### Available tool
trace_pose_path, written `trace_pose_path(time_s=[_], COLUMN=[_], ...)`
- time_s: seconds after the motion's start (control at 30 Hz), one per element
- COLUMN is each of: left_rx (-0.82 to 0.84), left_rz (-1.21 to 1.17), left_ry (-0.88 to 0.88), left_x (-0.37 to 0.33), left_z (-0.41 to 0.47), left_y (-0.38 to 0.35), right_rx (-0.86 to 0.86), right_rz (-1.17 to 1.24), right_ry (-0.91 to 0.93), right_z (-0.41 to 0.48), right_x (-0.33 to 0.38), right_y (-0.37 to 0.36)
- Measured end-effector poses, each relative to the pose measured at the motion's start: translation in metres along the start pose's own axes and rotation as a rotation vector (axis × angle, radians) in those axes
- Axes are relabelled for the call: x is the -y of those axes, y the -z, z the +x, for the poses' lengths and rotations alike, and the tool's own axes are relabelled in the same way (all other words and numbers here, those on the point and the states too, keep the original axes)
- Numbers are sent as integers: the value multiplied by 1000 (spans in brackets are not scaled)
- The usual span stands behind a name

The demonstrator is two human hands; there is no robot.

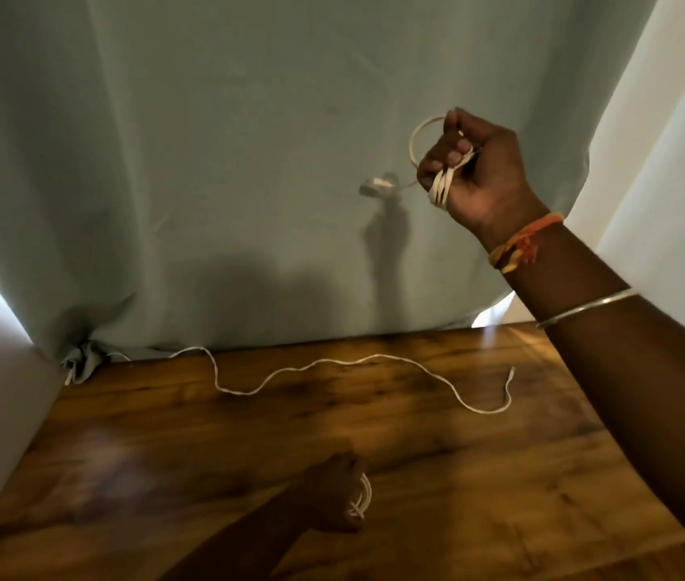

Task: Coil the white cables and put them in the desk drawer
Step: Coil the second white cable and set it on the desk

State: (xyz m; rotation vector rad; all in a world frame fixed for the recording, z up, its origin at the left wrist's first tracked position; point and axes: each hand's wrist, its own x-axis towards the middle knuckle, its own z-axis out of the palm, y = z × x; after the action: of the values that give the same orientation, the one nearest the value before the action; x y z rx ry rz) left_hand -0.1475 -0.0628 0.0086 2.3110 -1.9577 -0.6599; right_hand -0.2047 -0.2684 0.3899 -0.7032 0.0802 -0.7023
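Right hand point(474, 169) is clenching round a coiled white cable point(441, 186), raised well above the brown wooden desk point(458, 475). Left hand point(332, 492), blurred, is gripping a second small white coil point(361, 503) just over the desk's near part. A loose thin white cable point(319, 361) is lying uncoiled along the desk's far side.

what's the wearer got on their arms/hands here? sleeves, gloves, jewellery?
No sleeves or gloves in view; both forearms are bare. Behind the right hand, the wrist carries an orange and yellow thread band with frayed ends. A thin silver bangle sits further up that forearm. The left hand is motion-blurred; I can make out no wristwear or rings on it.
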Motion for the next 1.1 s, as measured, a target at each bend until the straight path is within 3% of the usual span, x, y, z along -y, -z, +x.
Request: trace_pose_path(time_s=[0.43, 0.67, 0.77, 0.87, 0.93, 1.1], left_rx=[89, -36, 11, 47, -90, -656], left_rz=[176, 222, 237, 0, -144, -349], left_ry=[59, 45, 70, 94, 179, 180], left_x=[-4, 6, -1, -12, -16, -11], left_z=[-11, -7, -13, -14, -6, 41], left_y=[-70, -106, -95, -63, -31, 115], right_rx=[-22, -17, -25, -31, -32, -5], right_rz=[-5, -6, -9, -11, -9, 7], right_ry=[-43, -82, -95, -103, -107, -136], right_z=[-19, -26, -28, -32, -33, -34], right_x=[-16, -24, -25, -26, -28, -36], right_y=[2, 8, 11, 13, 13, 12])
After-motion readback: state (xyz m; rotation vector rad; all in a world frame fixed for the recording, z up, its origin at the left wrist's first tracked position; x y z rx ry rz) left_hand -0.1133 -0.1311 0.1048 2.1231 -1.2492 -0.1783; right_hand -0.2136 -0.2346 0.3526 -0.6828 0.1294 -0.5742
